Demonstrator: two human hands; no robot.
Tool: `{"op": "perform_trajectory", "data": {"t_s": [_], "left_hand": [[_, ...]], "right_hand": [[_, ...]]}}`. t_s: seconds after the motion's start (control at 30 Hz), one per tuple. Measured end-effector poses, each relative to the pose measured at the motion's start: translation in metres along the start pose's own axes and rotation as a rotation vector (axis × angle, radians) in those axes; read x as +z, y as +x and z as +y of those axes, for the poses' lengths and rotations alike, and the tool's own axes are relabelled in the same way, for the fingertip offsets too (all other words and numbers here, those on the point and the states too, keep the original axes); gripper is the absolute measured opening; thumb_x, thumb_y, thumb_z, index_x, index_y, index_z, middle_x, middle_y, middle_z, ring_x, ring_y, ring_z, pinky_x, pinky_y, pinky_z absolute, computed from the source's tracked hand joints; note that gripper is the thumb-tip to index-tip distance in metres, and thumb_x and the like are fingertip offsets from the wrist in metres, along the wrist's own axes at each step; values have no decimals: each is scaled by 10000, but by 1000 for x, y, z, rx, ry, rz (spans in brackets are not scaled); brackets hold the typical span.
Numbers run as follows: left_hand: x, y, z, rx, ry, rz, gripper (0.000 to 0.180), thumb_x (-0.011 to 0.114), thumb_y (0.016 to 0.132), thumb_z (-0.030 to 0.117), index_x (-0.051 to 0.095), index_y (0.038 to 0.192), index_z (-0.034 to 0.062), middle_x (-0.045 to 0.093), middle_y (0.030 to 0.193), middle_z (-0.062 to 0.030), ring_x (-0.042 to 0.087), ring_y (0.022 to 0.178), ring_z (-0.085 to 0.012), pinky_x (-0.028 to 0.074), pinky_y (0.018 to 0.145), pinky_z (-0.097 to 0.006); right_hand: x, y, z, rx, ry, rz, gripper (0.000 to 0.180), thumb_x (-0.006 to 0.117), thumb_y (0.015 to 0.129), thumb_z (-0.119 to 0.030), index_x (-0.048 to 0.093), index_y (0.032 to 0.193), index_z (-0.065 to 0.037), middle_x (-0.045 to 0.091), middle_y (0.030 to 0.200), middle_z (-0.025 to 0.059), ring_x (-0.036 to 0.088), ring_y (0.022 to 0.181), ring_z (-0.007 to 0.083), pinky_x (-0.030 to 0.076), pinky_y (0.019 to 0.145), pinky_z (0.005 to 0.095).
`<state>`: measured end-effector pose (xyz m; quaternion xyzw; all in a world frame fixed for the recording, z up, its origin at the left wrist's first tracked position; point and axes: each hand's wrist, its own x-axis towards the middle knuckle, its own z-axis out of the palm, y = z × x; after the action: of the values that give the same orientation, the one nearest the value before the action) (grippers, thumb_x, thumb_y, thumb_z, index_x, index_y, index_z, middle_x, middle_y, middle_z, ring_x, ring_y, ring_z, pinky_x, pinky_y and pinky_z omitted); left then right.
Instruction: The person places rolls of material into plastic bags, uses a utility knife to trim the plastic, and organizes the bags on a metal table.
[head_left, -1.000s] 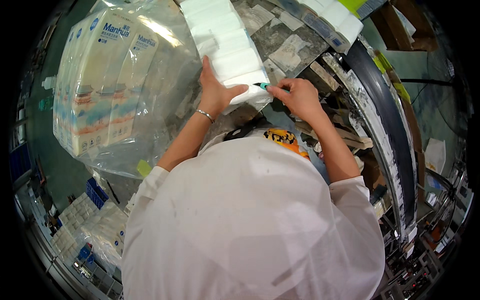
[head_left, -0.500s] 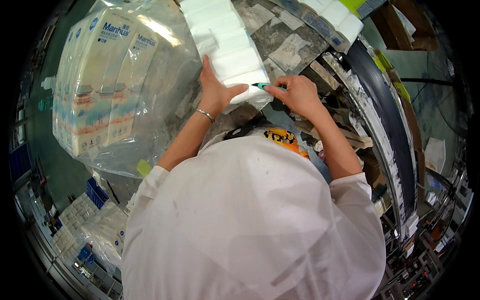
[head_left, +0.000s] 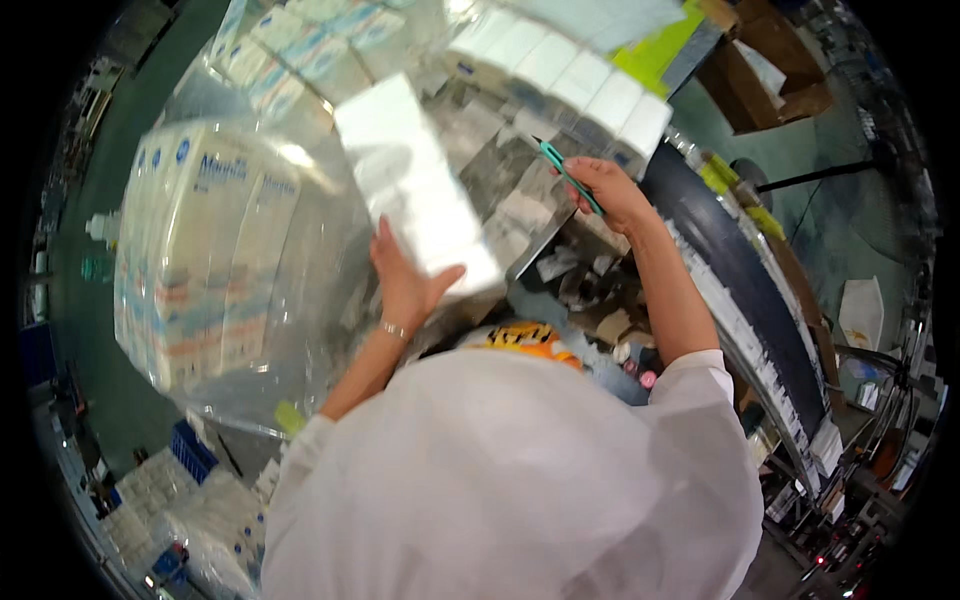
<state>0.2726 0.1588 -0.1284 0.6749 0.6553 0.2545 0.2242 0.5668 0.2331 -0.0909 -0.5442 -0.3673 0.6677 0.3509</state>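
Note:
A long white pack of tissue paper [head_left: 415, 190] lies on the worktable, slanting from the far left toward me. My left hand [head_left: 408, 280] holds its near end, the fingers along the left side and the thumb across the top. To the right, apart from the pack, my right hand [head_left: 605, 195] is closed around a teal utility knife [head_left: 570, 177]. The knife's tip points away from me and to the left. A big clear plastic bag [head_left: 330, 240] of printed tissue packs [head_left: 205, 260] stands left of my left hand.
More white tissue packs [head_left: 565, 70] line the table's far side. A curved dark conveyor belt [head_left: 740, 260] runs along the right. Paper scraps [head_left: 525, 210] litter the worktable, and an open cardboard box [head_left: 765, 75] stands at the far right.
My right hand has lifted the knife away from the pack's near end, up and right. The pack is tilted further left under my left hand, and the view has shifted.

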Motion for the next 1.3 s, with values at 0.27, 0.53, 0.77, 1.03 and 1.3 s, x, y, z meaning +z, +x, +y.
{"op": "perform_trajectory", "data": {"t_s": [0.27, 0.53, 0.77, 1.03, 1.3], "left_hand": [[-5, -5, 2, -64, -160, 17, 1040, 764, 603, 263, 71, 1319, -35, 254, 1292, -223, 284, 1193, -327, 246, 997, -375], [9, 5, -51, -688, -1204, -93, 491, 423, 882, 379, 387, 1223, 26, 500, 1143, -108, 494, 1030, -235, 392, 895, -350], [-15, 18, 19, -796, -1489, -265, 573, 376, 866, 479, 326, 1278, 83, 459, 1209, -119, 496, 1055, -275, 413, 888, -411], [-33, -25, 33, -148, -764, -446, 695, 578, 792, 404, 273, 1312, 57, 374, 1263, -133, 353, 1167, -281, 286, 969, -395], [-116, -114, -72, -240, 795, 14, 841, 694, 609, 289, 270, 1297, 57, 352, 1263, -143, 290, 1208, -288, 148, 979, -527]], "right_hand": [[-108, 148, -99, -64, -474, 366, 334, 530, 771, -150, 529, 1057, 23, 590, 797, 65, 486, 553, 126, 386, 483, 270], [-38, 172, -74, -695, -739, 553, 247, 503, 796, -202, 572, 988, -62, 611, 879, 158, 590, 781, 314, 457, 665, 389], [120, 96, 116, -434, -172, 221, 405, 487, 822, -374, 530, 1087, -71, 554, 1011, 139, 532, 909, 246, 414, 807, 328], [42, -2, 26, 205, 201, -75, 445, 569, 686, -353, 537, 1011, -51, 580, 897, 128, 584, 800, 232, 482, 716, 336], [-40, -51, 51, 191, -73, -107, 326, 549, 707, -297, 552, 922, -52, 574, 819, 110, 566, 717, 204, 461, 655, 330]]}}
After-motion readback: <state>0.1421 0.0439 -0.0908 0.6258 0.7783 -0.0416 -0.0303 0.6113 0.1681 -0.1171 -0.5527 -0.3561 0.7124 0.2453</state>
